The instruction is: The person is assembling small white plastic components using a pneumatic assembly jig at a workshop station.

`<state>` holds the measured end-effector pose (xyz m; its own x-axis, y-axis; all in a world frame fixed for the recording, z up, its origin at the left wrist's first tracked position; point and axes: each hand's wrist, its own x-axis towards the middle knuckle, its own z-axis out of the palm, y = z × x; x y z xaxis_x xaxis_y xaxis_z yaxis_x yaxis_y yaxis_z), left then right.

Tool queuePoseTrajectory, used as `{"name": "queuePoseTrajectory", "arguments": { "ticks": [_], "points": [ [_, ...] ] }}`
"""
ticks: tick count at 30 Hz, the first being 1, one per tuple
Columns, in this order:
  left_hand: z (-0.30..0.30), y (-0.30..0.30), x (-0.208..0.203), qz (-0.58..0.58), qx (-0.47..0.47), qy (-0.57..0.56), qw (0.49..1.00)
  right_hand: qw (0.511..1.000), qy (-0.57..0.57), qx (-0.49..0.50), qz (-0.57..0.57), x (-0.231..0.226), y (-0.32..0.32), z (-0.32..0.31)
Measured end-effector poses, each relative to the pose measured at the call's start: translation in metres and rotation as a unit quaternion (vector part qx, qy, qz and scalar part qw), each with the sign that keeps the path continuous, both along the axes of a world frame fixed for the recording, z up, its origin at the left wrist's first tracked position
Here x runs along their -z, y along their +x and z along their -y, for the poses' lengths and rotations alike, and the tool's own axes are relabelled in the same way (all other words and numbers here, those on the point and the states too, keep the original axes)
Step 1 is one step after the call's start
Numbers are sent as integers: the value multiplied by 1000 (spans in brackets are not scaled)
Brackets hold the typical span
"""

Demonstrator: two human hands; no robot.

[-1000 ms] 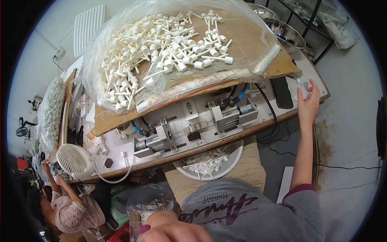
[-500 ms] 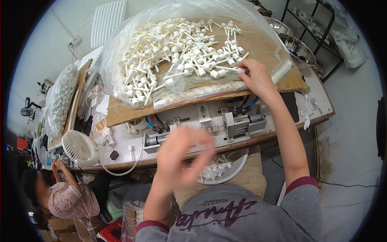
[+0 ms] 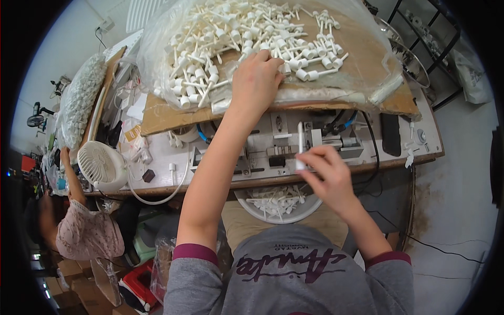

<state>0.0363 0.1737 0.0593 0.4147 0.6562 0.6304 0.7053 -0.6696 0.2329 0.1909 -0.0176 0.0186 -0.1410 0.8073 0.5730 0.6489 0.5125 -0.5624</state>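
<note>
Between the thumb and fingers of my right hand [image 3: 329, 174] stands a white plastic stick with a wide cap end [image 3: 300, 135], cap down and held upright in front of the metal fixture [image 3: 282, 151]. My left hand [image 3: 256, 80] reaches over the near edge of the heap of similar white capped sticks [image 3: 226, 31]. Its fingers curl down among them, and the fingertips are hidden, so what they grip does not show. The heap lies in clear plastic on a cardboard sheet [image 3: 173, 118] above the fixture.
A bowl [image 3: 242, 203] of white sticks rests at my lap. To the left are a white fan [image 3: 103, 166] and a co-worker in a pink top [image 3: 90, 231]. A dark phone-like slab [image 3: 390, 134] lies on the table at right, and metal bowls [image 3: 407, 58] stand behind.
My right hand has come back from the heap toward me, bringing a white capped stick. My left hand has gone forward from near my chest to the heap. The head view has shifted slightly.
</note>
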Motion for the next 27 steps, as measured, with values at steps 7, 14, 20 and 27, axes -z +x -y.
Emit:
{"name": "queuePoseTrajectory", "arguments": {
  "ticks": [7,14,20,27],
  "points": [
    [27,-13,-21,143,33,-152,977,977,48,-39,206,42,-28,4],
    [47,-39,-29,238,63,-259,934,955,7,-27,296,33,-42,-8],
    [81,-49,-31,242,69,-170,953,936,-54,-29,346,26,-44,-10],
    [149,-64,1,135,68,-115,982,997,38,45,45,-50,-17,-94]
  ]
}}
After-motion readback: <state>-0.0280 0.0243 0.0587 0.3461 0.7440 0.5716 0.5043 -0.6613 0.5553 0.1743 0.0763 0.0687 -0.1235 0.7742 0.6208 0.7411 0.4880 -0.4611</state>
